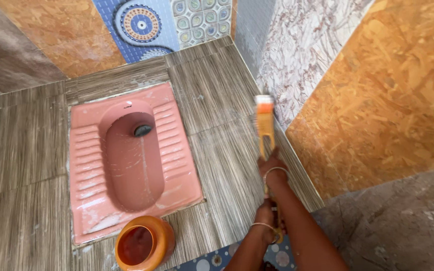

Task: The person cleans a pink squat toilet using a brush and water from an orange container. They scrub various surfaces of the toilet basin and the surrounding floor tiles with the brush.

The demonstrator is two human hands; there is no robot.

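My right hand (pixel 272 168) grips the upper part of an orange long-handled brush (pixel 264 125) whose white-bristled head lies against the foot of the right wall. My left hand (pixel 267 226) holds the lower end of the same handle, nearer to me. Both wrists wear thin bangles. The brush is blurred. A pink squat toilet pan (pixel 89 165) is set into the grey striped floor tiles (pixel 227 150) to the left of the brush.
An orange round pot (pixel 144 243) stands on the floor at the near edge of the pan. Patterned wall tiles (pixel 141 22) line the back, marbled and orange tiles (pixel 377 90) the right wall. A step with dotted blue tiles (pixel 212 261) drops below.
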